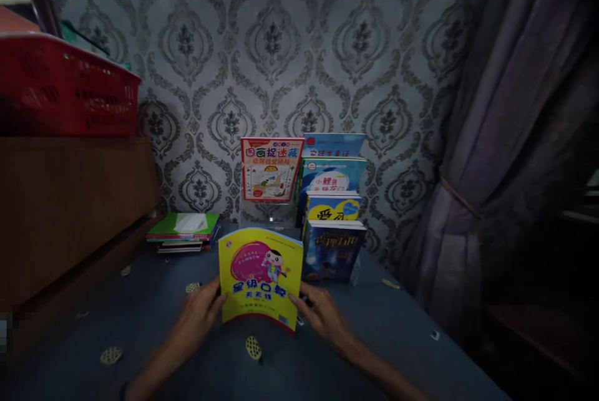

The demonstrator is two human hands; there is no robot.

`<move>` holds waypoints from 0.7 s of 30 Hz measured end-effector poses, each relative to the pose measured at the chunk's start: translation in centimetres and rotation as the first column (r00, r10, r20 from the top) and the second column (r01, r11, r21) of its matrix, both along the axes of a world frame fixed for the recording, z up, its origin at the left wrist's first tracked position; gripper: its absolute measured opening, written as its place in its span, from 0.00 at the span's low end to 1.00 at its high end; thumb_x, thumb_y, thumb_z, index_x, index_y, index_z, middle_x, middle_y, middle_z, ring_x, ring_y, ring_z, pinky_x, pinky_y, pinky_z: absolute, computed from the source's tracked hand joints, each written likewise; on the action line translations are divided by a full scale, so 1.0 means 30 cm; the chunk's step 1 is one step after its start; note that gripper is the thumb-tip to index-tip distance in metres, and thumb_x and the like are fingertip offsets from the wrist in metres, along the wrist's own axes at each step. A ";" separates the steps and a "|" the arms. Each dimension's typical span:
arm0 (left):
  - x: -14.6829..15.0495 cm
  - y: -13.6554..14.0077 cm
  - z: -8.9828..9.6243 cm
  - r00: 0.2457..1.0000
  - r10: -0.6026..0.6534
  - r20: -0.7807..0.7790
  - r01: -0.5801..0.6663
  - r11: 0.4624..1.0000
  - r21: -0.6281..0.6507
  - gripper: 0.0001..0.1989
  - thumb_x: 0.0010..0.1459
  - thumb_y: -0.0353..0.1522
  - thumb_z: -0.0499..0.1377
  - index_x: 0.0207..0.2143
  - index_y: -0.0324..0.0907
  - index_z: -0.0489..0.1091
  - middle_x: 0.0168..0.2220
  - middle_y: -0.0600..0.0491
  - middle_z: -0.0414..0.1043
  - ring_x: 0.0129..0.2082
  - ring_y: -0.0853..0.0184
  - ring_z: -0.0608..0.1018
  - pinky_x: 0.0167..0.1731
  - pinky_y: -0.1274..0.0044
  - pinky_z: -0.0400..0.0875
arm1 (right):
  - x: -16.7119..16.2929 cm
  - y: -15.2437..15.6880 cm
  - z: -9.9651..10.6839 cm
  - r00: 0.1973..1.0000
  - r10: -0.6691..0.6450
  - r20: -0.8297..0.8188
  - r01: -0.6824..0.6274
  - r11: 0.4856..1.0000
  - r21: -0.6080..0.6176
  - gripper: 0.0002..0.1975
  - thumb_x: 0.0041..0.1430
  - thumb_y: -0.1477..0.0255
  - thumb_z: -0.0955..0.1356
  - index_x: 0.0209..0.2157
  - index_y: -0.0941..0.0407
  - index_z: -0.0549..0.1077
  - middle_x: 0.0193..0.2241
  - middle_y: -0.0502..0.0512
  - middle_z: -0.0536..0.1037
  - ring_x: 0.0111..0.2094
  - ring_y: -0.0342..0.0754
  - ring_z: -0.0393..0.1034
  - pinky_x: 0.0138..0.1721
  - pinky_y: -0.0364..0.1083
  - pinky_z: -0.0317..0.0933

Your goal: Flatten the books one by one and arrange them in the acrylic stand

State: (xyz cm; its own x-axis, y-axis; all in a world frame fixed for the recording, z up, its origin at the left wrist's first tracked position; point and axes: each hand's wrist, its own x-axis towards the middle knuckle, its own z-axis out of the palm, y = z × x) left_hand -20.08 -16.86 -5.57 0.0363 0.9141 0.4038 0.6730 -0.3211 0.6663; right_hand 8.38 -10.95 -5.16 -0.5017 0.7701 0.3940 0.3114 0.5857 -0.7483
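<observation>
A yellow children's book [260, 277] with a pink cover picture stands upright on the blue tablecloth [154, 314], held from both sides. My left hand [199, 314] grips its lower left edge and my right hand [322, 314] grips its lower right edge. Behind it a clear stand holds a red-and-white book [270, 168]. To the right of that, a stepped row of books [333, 214] stands with covers facing me, the front one dark blue [333, 251].
A flat stack of books with a green cover [183, 232] lies at the left by a brown wooden cabinet [70, 214]. A red plastic basket [65, 86] sits on top of it. Patterned wallpaper is behind; a purple curtain [496, 158] hangs at the right.
</observation>
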 end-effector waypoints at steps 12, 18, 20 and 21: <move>0.032 0.054 0.107 0.937 -0.006 0.348 0.060 0.988 -0.143 0.31 0.51 0.60 0.58 0.33 0.39 0.73 0.28 0.49 0.76 0.27 0.60 0.78 0.18 0.76 0.71 | -0.021 -0.005 0.057 0.993 -0.049 -0.103 0.041 0.996 -0.080 0.29 0.61 0.45 0.65 0.44 0.55 0.81 0.41 0.61 0.84 0.37 0.56 0.79 0.33 0.50 0.76; 0.034 0.039 0.165 0.821 -0.001 0.570 0.180 0.949 -0.258 0.35 0.42 0.58 0.67 0.38 0.37 0.73 0.34 0.48 0.79 0.33 0.59 0.82 0.24 0.74 0.80 | -0.044 0.014 0.095 0.956 0.038 -0.290 -0.134 0.938 -0.319 0.31 0.53 0.43 0.71 0.40 0.58 0.80 0.32 0.58 0.83 0.29 0.51 0.78 0.23 0.46 0.73; 0.030 0.038 0.182 0.805 0.010 0.593 0.168 0.955 -0.243 0.35 0.41 0.56 0.69 0.41 0.37 0.73 0.36 0.48 0.80 0.35 0.58 0.82 0.24 0.75 0.80 | -0.048 0.012 0.106 0.949 0.029 -0.314 -0.140 0.931 -0.338 0.30 0.51 0.44 0.73 0.39 0.58 0.79 0.31 0.57 0.83 0.27 0.50 0.77 0.22 0.44 0.72; 0.027 0.039 0.189 0.801 0.011 0.598 0.165 0.957 -0.240 0.35 0.42 0.56 0.69 0.42 0.37 0.73 0.37 0.48 0.80 0.36 0.59 0.83 0.23 0.76 0.80 | -0.050 0.010 0.110 0.946 0.028 -0.322 -0.145 0.927 -0.345 0.30 0.50 0.44 0.73 0.39 0.58 0.79 0.31 0.57 0.83 0.27 0.49 0.77 0.21 0.44 0.71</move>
State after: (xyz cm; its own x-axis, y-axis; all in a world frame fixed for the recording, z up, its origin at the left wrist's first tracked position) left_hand -19.26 -15.69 0.10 -0.0518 0.9924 0.1115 0.1033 -0.1057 0.9890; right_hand 6.87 -10.66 -1.86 -0.4728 0.8469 0.2433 -0.0060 0.2730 -0.9620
